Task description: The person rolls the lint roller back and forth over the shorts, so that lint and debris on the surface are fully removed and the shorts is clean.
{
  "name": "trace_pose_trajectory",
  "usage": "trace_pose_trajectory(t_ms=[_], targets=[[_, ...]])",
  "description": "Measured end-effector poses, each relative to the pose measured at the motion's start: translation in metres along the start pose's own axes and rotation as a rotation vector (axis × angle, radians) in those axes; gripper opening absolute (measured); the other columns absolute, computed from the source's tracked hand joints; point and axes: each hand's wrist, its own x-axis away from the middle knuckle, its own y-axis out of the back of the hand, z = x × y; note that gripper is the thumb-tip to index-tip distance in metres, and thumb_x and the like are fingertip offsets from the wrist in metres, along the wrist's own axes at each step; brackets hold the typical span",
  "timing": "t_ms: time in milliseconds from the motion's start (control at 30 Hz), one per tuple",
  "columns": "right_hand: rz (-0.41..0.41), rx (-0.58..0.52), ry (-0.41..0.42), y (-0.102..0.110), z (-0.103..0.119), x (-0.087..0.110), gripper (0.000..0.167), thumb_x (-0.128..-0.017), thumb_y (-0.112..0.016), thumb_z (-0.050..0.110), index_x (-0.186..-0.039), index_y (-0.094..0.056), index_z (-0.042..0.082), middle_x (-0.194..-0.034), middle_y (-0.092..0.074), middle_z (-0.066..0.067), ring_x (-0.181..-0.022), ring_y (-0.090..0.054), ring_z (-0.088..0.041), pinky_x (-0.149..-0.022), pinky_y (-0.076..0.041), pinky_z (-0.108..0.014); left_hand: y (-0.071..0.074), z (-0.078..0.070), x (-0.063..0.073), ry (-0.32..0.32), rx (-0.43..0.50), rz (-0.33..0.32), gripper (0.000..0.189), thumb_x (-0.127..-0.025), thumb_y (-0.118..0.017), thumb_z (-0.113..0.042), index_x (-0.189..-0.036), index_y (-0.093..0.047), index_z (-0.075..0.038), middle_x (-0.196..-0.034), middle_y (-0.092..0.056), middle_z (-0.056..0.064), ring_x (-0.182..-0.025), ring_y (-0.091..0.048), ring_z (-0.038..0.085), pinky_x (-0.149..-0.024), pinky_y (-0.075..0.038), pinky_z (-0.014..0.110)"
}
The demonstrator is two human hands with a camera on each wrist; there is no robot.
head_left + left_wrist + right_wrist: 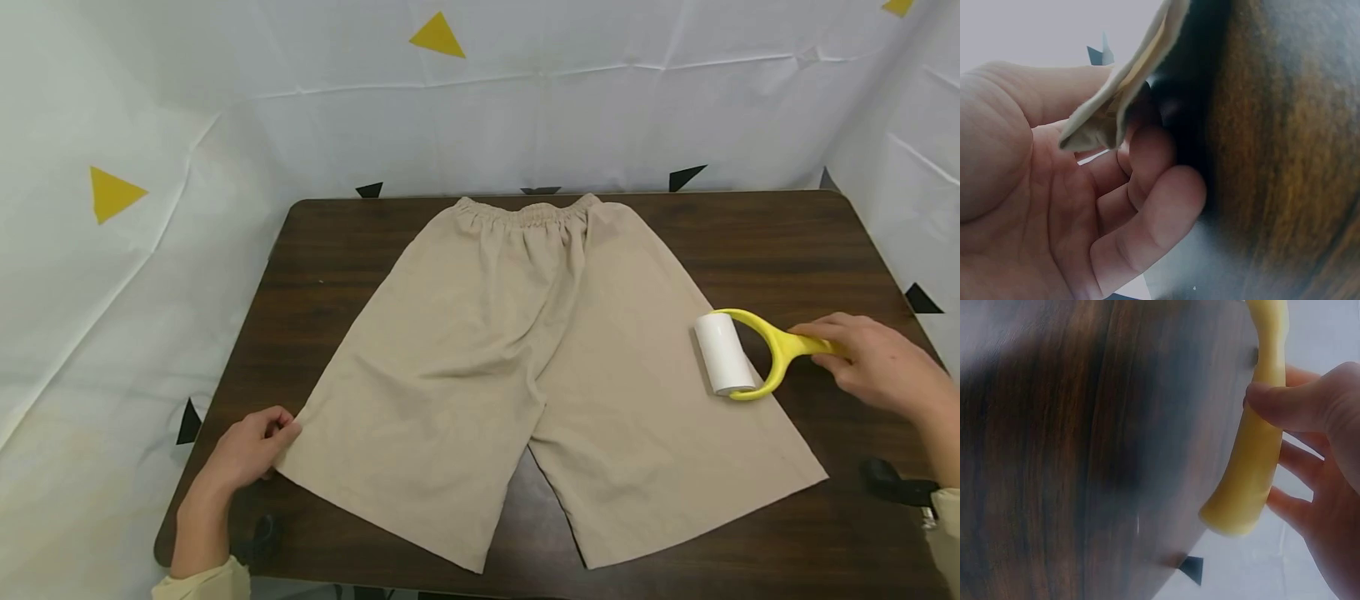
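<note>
Beige shorts (450, 375) with a gathered elastic waistband lie spread over the table, legs toward me. At the outer bottom corner of the left-side leg, my left hand (251, 442) pinches the hem between thumb and fingers; the left wrist view shows the folded cloth edge (1119, 94) in that hand. My right hand (885, 362) grips the yellow handle (1254, 450) of a lint roller (783, 346), thumb on one side and fingers on the other. The roller's white cylinder (722, 354) is over the outer edge of the right-side leg.
The dark wood table (345, 258) has rounded corners. White sheeting (480, 125) with yellow and black triangles stands behind it and at both sides. Dark wrist-worn gear (896, 483) shows near the right sleeve.
</note>
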Motion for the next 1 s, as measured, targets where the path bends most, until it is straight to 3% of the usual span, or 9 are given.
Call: trace_pose_trajectory(t_ms=[200, 367, 633, 1000], targets=[[0.007, 0.035, 0.000, 0.002, 0.003, 0.002, 0.039, -0.080, -0.070, -0.008, -0.118, -0.061, -0.009, -0.110, -0.058, -0.030, -0.094, -0.054, -0.048, -0.071, -0.042, -0.060, -0.002, 0.002, -0.001, 0.006, 0.004, -0.002, 0.024, -0.101, -0.056, -0.027, -0.102, -0.059, -0.003, -0.074, -0.052, 0.006, -0.057, -0.052, 0.019, -0.053, -0.045, 0.036], [0.019, 0.056, 0.058, 0.001, 0.020, -0.003, 0.039, -0.081, -0.072, -0.004, -0.119, -0.062, -0.006, -0.109, -0.061, -0.027, -0.094, -0.057, -0.044, -0.073, -0.045, -0.058, -0.003, 0.002, -0.001, 0.007, -0.005, -0.007, 0.022, -0.100, -0.056, -0.025, -0.101, -0.059, -0.004, -0.074, -0.052, 0.006, -0.058, -0.052, 0.020, -0.053, -0.045, 0.036], [-0.050, 0.059, 0.287, -0.007, 0.065, -0.014, 0.041, -0.075, -0.079, 0.002, -0.115, -0.069, 0.006, -0.104, -0.066, -0.010, -0.087, -0.063, -0.030, -0.069, -0.050, -0.050, -0.002, 0.000, 0.000, -0.005, -0.014, -0.006, 0.025, -0.101, -0.055, -0.027, -0.102, -0.059, -0.003, -0.073, -0.051, 0.005, -0.057, -0.051, 0.019, -0.052, -0.044, 0.036], [-0.057, 0.097, 0.435, -0.024, 0.140, -0.033, 0.034, -0.079, -0.080, 0.009, -0.111, -0.069, 0.013, -0.094, -0.061, 0.002, -0.079, -0.056, -0.015, -0.056, -0.045, -0.032, 0.000, -0.002, 0.000, -0.004, -0.022, -0.005, 0.026, -0.101, -0.055, -0.028, -0.101, -0.059, -0.003, -0.074, -0.051, 0.005, -0.059, -0.050, 0.019, -0.052, -0.045, 0.036]])
